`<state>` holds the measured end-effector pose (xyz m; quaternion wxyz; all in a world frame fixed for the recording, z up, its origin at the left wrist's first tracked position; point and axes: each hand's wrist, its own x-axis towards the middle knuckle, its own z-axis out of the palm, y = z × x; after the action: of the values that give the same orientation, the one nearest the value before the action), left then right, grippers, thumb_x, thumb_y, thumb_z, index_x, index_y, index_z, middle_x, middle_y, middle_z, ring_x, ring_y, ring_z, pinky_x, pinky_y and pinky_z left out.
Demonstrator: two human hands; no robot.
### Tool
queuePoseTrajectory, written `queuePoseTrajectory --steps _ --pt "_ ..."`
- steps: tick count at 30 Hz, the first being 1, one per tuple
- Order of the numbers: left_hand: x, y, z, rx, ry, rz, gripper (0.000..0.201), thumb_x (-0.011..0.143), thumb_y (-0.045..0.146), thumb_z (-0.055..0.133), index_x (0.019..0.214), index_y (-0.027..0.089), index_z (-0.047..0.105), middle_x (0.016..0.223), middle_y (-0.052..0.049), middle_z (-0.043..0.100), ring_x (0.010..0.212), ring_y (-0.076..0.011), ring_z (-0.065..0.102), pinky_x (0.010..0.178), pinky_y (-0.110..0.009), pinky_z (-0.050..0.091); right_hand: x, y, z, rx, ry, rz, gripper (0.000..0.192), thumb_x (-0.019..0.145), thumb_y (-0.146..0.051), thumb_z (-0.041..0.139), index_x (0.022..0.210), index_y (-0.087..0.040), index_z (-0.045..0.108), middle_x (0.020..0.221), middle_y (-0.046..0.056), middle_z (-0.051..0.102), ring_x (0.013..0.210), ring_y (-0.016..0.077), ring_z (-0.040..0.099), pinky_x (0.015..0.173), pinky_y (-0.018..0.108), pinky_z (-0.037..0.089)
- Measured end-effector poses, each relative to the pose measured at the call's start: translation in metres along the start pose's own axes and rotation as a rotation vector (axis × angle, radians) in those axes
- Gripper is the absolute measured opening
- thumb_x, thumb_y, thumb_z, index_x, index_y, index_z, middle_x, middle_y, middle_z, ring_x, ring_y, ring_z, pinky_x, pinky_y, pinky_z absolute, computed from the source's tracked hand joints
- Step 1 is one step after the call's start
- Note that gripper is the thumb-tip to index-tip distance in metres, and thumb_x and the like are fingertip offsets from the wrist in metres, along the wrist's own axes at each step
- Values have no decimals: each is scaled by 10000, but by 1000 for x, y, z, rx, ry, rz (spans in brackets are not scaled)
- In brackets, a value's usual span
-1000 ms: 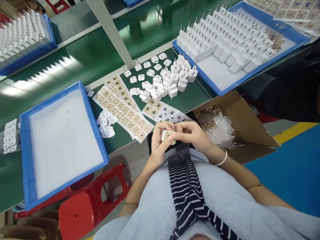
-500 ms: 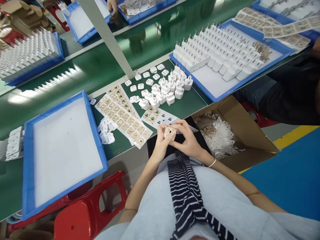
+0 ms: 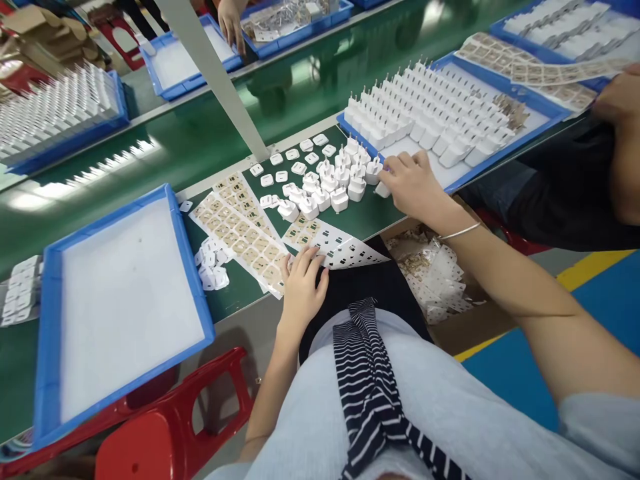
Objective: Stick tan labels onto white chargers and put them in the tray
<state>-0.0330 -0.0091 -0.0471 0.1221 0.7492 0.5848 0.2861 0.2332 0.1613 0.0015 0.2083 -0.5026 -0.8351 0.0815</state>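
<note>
- Right hand [image 3: 413,183]: my fingers are bent over one white adapter [image 3: 382,191], fingertips against it. The underside is hidden; I cannot tell whether the grip is closed.
- Adapter position: on the right-hand part of the green counter [image 3: 385,215], beside the blue tray [image 3: 453,181] filled with rows of pin-up adapters.
- Left hand [image 3: 303,290]: open, fingers spread and slightly bent at the counter's front edge. My fingertips rest at the near end of a partly used label sheet [image 3: 345,243], which overhangs that edge.
- Label sheets [image 3: 243,233]: two overlap at a slant from the rear edge to the front edge, to the left of my left hand. Each label is beige; any print is too small to read.
- Adapter cluster [image 3: 339,200]: grouped midway between front and rear edges, pins mostly up.
- Square white caps [image 3: 281,177]: spaced out toward the rear edge. Each of several bears a dark mark, illegible at this size.
- White pieces [image 3: 213,263]: heaped near the front edge, beside the left-hand tray [image 3: 201,303].
- Brand names: I can read none.
</note>
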Motion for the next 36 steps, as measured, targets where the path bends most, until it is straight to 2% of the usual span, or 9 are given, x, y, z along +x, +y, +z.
queuePoseTrajectory --steps 2,5,8,11,15,19,26,30,36 --pt "-5 0 2 25 -19 -11 209 973 240 556 1155 237 658 1292 -116 710 1293 -318 610 1159 -576 234 5 -4 8 -4 -12 -18 464 745 182 381 965 -100 677 1238 150 659 1176 238 525 991 440 279" --pt "-11 1 2 29 -16 -9 202 980 239 560 1150 240 669 1272 -111 723 1228 -301 645 1102 -528 276 -5 -20 13 -20 58 15 448 781 139 437 1067 -102 685 1299 224 622 1214 320 503 1000 500 294" --pt "-9 -1 4 9 81 -27 216 983 291 578 1170 243 675 1271 -117 720 1184 -278 652 1068 -481 309 -28 -47 19 -6 137 53 309 898 -16 484 1126 -97 677 1265 262 618 1192 373 500 981 540 353" --pt "-1 -6 8 47 187 -108 328 967 371 608 1260 228 645 1350 -149 681 1258 -320 596 1080 -500 301 -49 -76 36 151 103 -18 199 930 -117 544 1059 -145 693 1133 183 673 1090 329 565 959 497 448" --pt "8 -10 12 125 124 -153 285 997 328 564 1254 237 647 1334 -115 706 1261 -301 609 1093 -479 283 -56 -100 71 314 30 -141 177 927 -152 597 1066 -158 707 1105 137 685 1052 291 594 968 444 505" --pt "7 -10 13 151 128 -155 244 995 308 583 1221 242 650 1235 -74 758 1130 -252 679 1052 -425 307 -48 -103 92 334 -14 -162 176 902 -131 629 1049 -145 725 1077 123 698 1016 276 601 929 416 532" --pt "3 -9 11 100 180 -190 128 968 281 638 1077 249 696 1054 -32 799 986 -228 709 987 -407 304 -50 -100 91 369 -61 -167 113 885 -153 654 967 -168 730 1031 102 702 968 262 622 873 403 544" --pt "7 -10 10 51 197 -146 85 963 246 641 1018 250 706 1067 -10 802 1015 -215 718 985 -400 301 -58 -97 86 448 -6 -111 180 911 -153 632 1072 -158 711 1101 119 689 1035 272 632 925 423 537" --pt "16 -10 15 -8 322 -132 91 940 277 665 878 246 724 973 -14 814 936 -218 729 945 -415 346 -66 -97 76 566 77 -48 189 928 -145 593 1086 -180 690 1112 112 668 1079 266 639 983 430 530"
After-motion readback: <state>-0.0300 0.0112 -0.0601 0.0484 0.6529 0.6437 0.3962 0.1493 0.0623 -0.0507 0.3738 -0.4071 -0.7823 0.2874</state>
